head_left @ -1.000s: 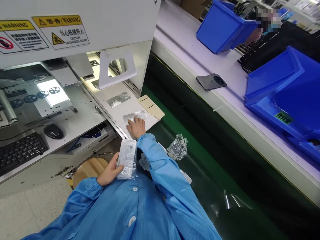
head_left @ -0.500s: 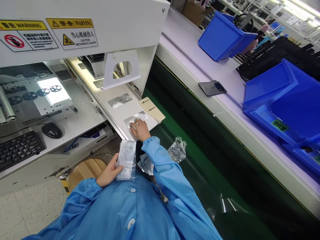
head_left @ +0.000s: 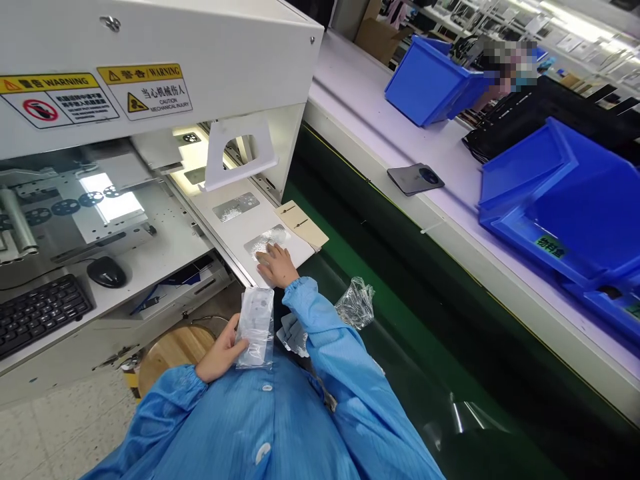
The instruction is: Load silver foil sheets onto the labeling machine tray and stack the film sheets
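My left hand (head_left: 221, 351) grips a clear plastic bag (head_left: 256, 328) holding a thin, pale flat piece, close to my chest. My right hand (head_left: 277, 265) lies flat on a silvery textured sheet (head_left: 264, 241), which rests on a white machine tray (head_left: 240, 230). A second silvery sheet (head_left: 236, 207) lies farther along the tray. Beside my right hand is a beige card (head_left: 301, 225) with dark marks. Below my right forearm are a crumpled clear bag (head_left: 356, 305) and a grey cloth (head_left: 291, 335).
A white machine (head_left: 150, 80) with warning labels overhangs the tray, with a keyboard (head_left: 43, 313) and mouse (head_left: 107, 272) on its left shelf. A green belt (head_left: 400, 320) runs alongside. Beyond it, a bench holds blue bins (head_left: 555, 207) and a dark flat device (head_left: 415, 179).
The whole view has shifted slightly. Both hands remain in nearly the same places, with the bag still in my left hand and my right hand still on the sheet.
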Demonstrator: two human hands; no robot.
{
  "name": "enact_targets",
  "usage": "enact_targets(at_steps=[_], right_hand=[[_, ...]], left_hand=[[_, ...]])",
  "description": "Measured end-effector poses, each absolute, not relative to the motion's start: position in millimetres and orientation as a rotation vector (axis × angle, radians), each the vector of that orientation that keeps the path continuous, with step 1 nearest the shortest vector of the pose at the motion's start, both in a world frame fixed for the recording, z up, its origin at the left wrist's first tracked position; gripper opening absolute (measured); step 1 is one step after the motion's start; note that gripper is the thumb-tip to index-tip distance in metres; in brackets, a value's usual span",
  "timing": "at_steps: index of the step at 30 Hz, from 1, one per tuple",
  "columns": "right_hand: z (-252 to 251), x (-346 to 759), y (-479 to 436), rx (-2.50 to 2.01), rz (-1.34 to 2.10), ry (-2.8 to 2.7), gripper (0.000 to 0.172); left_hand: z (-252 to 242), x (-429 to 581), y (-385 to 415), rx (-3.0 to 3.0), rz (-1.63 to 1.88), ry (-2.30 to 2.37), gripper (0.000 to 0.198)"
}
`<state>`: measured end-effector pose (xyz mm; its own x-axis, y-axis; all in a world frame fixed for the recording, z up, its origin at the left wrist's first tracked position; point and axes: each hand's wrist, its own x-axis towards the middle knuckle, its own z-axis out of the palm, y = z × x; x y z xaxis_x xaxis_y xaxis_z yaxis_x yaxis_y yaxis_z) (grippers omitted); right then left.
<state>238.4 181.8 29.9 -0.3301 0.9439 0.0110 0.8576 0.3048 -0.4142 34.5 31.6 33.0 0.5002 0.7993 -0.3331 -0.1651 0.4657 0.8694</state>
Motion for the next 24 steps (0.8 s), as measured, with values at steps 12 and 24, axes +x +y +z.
enact_targets(at_steps=[12, 24], right_hand=[[88.2, 310.7, 34.3, -1.614, 1.106, -1.667, 0.026], [-21.6, 398.4, -25.2, -2.306, 0.704, -0.841, 0.017]], left_hand=[[30.2, 72.5, 38.2, 1.31, 0.387, 0.698, 0.049], [-1.0, 80.5, 38.3, 1.117, 0.219, 0.982, 0.059]])
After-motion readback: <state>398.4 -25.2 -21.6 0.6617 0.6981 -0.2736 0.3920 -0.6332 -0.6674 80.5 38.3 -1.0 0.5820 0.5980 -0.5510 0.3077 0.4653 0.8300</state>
